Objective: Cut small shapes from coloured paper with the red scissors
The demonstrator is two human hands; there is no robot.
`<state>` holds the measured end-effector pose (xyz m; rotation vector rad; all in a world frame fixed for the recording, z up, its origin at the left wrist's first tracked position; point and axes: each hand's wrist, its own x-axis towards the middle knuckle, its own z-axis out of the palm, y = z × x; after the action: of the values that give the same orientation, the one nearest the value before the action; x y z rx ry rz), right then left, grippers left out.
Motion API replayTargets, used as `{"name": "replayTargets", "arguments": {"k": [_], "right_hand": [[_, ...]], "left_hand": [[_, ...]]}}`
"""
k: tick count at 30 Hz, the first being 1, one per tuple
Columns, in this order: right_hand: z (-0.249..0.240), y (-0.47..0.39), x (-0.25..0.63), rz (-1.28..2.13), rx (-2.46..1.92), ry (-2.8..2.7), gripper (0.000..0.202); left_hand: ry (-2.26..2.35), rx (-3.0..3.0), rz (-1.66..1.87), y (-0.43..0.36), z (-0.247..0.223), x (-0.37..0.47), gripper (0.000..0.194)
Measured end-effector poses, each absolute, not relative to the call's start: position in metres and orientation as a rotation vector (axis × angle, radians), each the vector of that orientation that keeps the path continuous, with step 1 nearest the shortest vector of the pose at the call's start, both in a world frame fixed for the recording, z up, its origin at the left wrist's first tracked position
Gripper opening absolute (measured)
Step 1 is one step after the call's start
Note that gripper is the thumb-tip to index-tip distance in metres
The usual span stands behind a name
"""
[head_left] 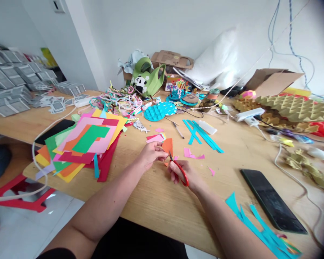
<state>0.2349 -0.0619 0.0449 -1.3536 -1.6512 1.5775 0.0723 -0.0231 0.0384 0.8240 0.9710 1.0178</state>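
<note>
My left hand [153, 154] pinches a small piece of orange paper [167, 144] by its lower left edge, above the wooden table. My right hand [182, 172] is wrapped round the red handles of a pair of scissors [184, 177]. Their blades point up and left and meet the bottom of the orange paper. Just behind my left hand lie small cut pieces of pink paper [155, 138]. Pink scraps [193, 154] are scattered to the right of the scissors, and a small orange scrap lies beneath my hands.
A pile of coloured paper [83, 144] lies at the left. Blue paper strips [205, 135], a glue bottle [207, 127] and a pen [178, 130] lie ahead. A black phone [271, 199] and blue offcuts [261, 230] are at the right. Egg trays [294, 106] and a green bag [151, 81] stand behind.
</note>
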Motion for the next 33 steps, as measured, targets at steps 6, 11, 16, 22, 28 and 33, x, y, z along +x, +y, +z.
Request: {"name": "replayTargets", "arguments": {"k": [6, 11, 16, 22, 28, 33], "right_hand": [[0.0421, -0.0609, 0.2351, 1.585, -1.345, -1.646, 0.053], [0.0402, -0.0607, 0.235, 1.583, -1.368, -1.629, 0.052], [0.0361, -0.0593, 0.2357, 1.596, -1.347, -1.613, 0.053], [0.0361, -0.0588, 0.2356, 1.603, -1.355, -1.593, 0.05], [0.0359, -0.0585, 0.2349, 1.585, -1.366, -1.606, 0.051], [0.0356, -0.0581, 0.2349, 1.557, -1.374, -1.612, 0.051]], "left_hand": [[0.98, 0.814, 1.018, -0.023, 0.0382, 0.0719, 0.04], [0.966, 0.819, 1.012, -0.0224, 0.0363, 0.0712, 0.041], [0.966, 0.819, 1.017, -0.0235, 0.0387, 0.0707, 0.042], [0.978, 0.816, 1.002, -0.0241, 0.0399, 0.0702, 0.047], [0.967, 0.814, 1.005, -0.024, 0.0398, 0.0698, 0.047], [0.979, 0.812, 1.013, -0.0246, 0.0418, 0.0702, 0.048]]}}
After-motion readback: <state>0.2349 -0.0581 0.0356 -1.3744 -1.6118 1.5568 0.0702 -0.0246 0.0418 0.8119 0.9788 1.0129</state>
